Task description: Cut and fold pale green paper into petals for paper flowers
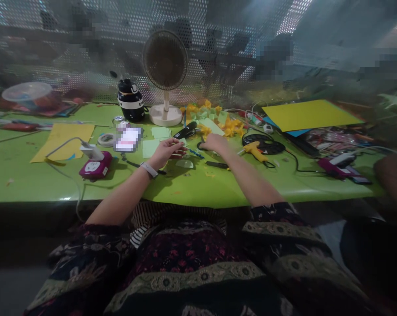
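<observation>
My left hand (pixel 170 150) is over the middle of the green table, its fingers curled in a pinch. A thin blue twisted stick (pixel 195 152) runs out to the right from its fingertips and looks held there. My right hand (pixel 215 144) reaches down just right of it, its fingers bent and partly hidden, beside a dark loop (pixel 200 144) like a scissors handle. Whether it grips that loop does not show. Below the hands lie a pale half-round cutting (pixel 184 164) and a black cutter knife (pixel 217 165). Light green paper pieces (pixel 149 148) and a black stapler (pixel 185 130) lie close by.
Yellow paper flowers (pixel 233 127) are heaped behind my hands, near a fan (pixel 166 115) and a dark bottle (pixel 131 101). A yellow glue gun (pixel 258 153) lies right. At left are a phone (pixel 128 139), tape roll (pixel 106 140) and purple power socket (pixel 95 166) with cable.
</observation>
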`<state>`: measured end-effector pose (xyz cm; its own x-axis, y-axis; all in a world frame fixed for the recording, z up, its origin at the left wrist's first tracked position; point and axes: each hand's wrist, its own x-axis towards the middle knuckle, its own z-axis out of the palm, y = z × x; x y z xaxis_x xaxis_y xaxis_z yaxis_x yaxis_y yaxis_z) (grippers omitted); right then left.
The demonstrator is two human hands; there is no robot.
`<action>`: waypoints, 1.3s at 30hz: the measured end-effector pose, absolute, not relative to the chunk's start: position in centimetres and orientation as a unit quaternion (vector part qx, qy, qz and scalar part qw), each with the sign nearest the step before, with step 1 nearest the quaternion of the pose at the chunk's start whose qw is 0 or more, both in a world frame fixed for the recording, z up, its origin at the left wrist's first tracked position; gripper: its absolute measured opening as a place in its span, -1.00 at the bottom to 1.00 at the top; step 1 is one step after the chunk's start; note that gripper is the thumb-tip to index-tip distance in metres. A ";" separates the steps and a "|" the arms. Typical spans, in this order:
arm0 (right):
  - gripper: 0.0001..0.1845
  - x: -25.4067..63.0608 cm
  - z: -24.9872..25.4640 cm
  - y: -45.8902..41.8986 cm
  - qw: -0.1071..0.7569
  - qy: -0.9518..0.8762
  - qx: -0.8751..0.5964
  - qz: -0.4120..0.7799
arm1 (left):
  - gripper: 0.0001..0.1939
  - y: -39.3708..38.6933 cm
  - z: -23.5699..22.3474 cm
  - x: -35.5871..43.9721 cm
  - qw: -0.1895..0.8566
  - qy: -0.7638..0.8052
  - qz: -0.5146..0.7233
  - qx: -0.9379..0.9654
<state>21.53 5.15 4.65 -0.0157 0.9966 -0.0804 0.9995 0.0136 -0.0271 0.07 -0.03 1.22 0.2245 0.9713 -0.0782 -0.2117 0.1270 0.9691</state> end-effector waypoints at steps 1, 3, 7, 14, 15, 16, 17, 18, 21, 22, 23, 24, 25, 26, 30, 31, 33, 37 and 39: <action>-0.53 21.4 4.5 5.6 0.031 0.711 0.701 -0.040 | -0.71 0.0 1.2 0.1 0.630 0.408 0.471 0.464; -0.53 21.4 4.3 6.6 0.046 0.714 0.697 -0.050 | -0.73 0.0 1.2 0.0 0.630 0.404 0.476 0.463; -0.65 21.8 4.2 8.1 0.060 0.720 0.684 -0.099 | -0.71 0.2 0.8 0.0 0.629 0.390 0.475 0.476; -0.77 21.8 4.7 8.5 0.068 0.716 0.684 -0.122 | -0.72 0.2 0.6 -0.2 0.631 0.383 0.477 0.477; -0.77 21.9 4.8 8.3 0.066 0.717 0.683 -0.124 | -0.73 0.2 0.6 -0.2 0.631 0.383 0.478 0.476; -0.78 22.0 4.9 8.1 0.064 0.717 0.683 -0.125 | -0.74 0.1 0.7 -0.2 0.631 0.384 0.479 0.474; -0.78 22.1 5.0 7.8 0.063 0.717 0.683 -0.127 | -0.75 0.1 0.7 -0.1 0.631 0.386 0.481 0.471; -0.78 22.3 5.1 7.5 0.062 0.716 0.683 -0.127 | -0.75 0.1 0.7 -0.1 0.631 0.388 0.482 0.468; -0.81 22.9 5.3 6.9 0.051 0.711 0.689 -0.132 | -0.78 0.1 0.8 0.0 0.637 0.387 0.484 0.459; -0.82 23.2 5.4 6.7 0.039 0.706 0.693 -0.139 | -0.79 0.1 0.8 0.0 0.640 0.385 0.483 0.457; -0.83 23.5 5.6 6.5 0.024 0.699 0.699 -0.149 | -0.80 0.2 0.8 0.0 0.643 0.383 0.483 0.455; -0.83 23.8 5.7 6.2 0.004 0.691 0.704 -0.165 | -0.80 0.2 0.8 0.0 0.646 0.381 0.483 0.453; -0.83 24.2 5.9 5.9 -0.017 0.680 0.709 -0.185 | -0.81 0.2 0.8 0.0 0.647 0.379 0.483 0.451; -0.83 24.7 6.1 5.6 -0.041 0.667 0.714 -0.210 | -0.81 0.2 0.7 -0.1 0.649 0.378 0.484 0.450; -0.86 26.2 6.8 3.8 -0.149 0.618 0.704 -0.317 | -0.84 0.3 0.6 0.1 0.653 0.376 0.484 0.445; -0.87 26.3 6.9 3.3 -0.173 0.611 0.688 -0.350 | -0.84 0.3 0.6 0.2 0.655 0.377 0.483 0.442; -0.90 26.0 6.8 2.4 -0.229 0.601 0.634 -0.429 | -0.84 0.3 0.6 0.3 0.656 0.382 0.485 0.434; -0.68 23.8 5.8 0.7 -0.277 0.584 0.575 -0.502 | -0.84 0.0 1.1 0.5 0.659 0.384 0.503 0.408; -0.54 22.5 5.0 0.1 -0.295 0.595 0.562 -0.493 | -0.84 -0.2 1.4 0.5 0.661 0.383 0.512 0.394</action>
